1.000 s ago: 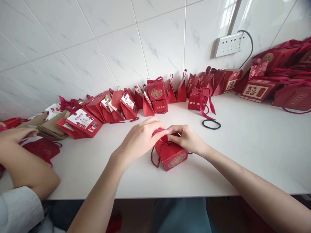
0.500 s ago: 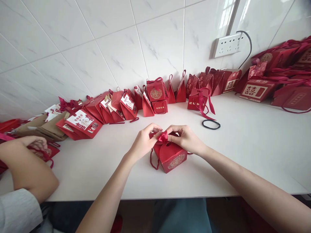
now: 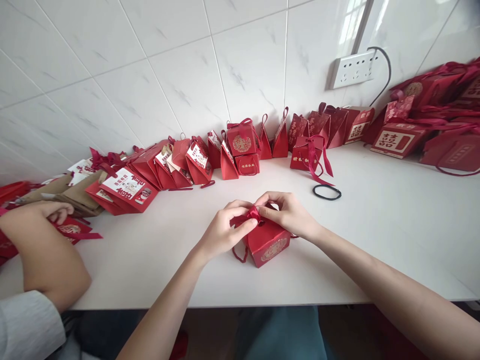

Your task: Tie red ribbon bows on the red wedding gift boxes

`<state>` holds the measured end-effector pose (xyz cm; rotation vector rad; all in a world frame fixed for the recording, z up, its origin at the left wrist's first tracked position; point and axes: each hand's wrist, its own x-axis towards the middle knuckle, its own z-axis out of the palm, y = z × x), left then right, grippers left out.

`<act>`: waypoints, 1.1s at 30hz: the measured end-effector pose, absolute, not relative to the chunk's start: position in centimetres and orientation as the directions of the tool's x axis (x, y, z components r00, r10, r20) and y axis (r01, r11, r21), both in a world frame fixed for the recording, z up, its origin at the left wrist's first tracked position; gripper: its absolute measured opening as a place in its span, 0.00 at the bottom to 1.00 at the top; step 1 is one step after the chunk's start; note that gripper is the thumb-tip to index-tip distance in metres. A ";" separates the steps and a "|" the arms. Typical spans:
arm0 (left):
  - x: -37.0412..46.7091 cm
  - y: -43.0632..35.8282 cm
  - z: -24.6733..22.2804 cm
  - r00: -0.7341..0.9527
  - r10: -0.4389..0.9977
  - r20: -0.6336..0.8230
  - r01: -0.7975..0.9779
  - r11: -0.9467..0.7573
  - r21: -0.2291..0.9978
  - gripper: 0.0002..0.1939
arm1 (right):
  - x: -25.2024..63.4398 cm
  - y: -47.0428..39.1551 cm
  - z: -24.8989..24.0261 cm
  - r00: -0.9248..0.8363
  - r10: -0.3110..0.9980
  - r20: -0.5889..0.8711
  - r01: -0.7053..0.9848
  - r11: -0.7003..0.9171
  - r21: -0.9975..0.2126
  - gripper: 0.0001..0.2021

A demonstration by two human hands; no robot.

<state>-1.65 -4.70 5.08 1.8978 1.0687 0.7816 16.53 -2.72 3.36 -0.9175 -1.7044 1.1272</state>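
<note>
A small red gift box with a gold round print on its front sits on the white table before me. On its top is a shiny red ribbon, bunched at the middle. My left hand pinches the ribbon from the left, thumb stretched over the box top. From the right, my right hand grips the ribbon between thumb and fingers. Twisted red cord handles hang at the box's sides. The ribbon's ends are partly hidden behind my fingers.
Red gift boxes line the tiled wall, with more stacked at right. One box with a loose ribbon stands near a black hair tie. At left, another person's hand is over red boxes. A power strip is on the wall.
My left hand has shifted slightly down, its thumb now lower by the ribbon's knot. The right hand stays nearly in place. At left, the other person's ribbon has moved.
</note>
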 end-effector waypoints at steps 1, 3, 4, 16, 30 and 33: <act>-1.6 -4.7 5.0 0.435 0.892 0.121 0.377 -0.302 0.875 0.12 | 16.5 -2.7 3.4 -0.348 0.899 0.266 0.105 0.319 -0.942 0.08; -1.6 -4.6 4.9 0.418 0.901 0.117 0.369 -0.286 0.884 0.14 | 16.6 -2.8 3.3 -0.348 0.898 0.269 0.095 0.319 -0.943 0.07; -1.7 -4.5 4.9 0.420 0.900 0.115 0.369 -0.285 0.884 0.15 | 16.6 -2.8 3.3 -0.348 0.898 0.270 0.093 0.319 -0.943 0.07; -1.8 -5.2 4.5 0.254 0.935 0.247 0.470 -0.343 0.813 0.09 | 16.7 -2.7 3.3 -0.369 0.890 0.269 0.089 0.322 -0.942 0.06; -1.2 -5.7 4.4 0.157 0.909 0.385 0.506 -0.409 0.759 0.05 | 16.6 -2.7 3.2 -0.379 0.881 0.284 0.117 0.350 -0.929 0.06; -1.1 -5.9 4.5 0.215 0.886 0.410 0.524 -0.459 0.717 0.02 | 16.6 -2.7 3.2 -0.379 0.875 0.302 0.124 0.371 -0.920 0.05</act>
